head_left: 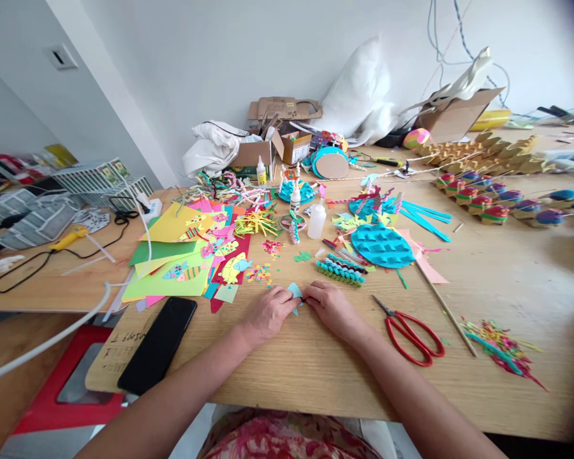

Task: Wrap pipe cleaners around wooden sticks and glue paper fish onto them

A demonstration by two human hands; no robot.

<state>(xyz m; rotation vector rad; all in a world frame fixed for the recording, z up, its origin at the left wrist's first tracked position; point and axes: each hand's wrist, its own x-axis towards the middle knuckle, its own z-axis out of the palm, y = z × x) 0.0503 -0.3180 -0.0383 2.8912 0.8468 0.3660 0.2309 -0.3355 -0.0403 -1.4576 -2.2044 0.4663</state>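
Near the front of the wooden table, my left hand [270, 313] pinches a small light-blue paper piece [294, 291] between thumb and fingers. My right hand [333, 310] meets it from the other side, its fingers closed at the paper's edge. A small dark bit shows at those right fingertips, too small to name. Just beyond the hands lie colourful paper dots [259, 274] and green paper scraps [302, 257]. Red-handled scissors [414, 335] rest to the right of my right hand, blades partly apart.
A black phone [159, 344] lies at the left front edge. Coloured paper sheets [176, 277] with paper fish spread behind it. Glue bottles [317, 220], a blue painted egg-carton oval [381, 245], a wooden stick [447, 309] and shredded paper [502, 347] occupy the middle and right.
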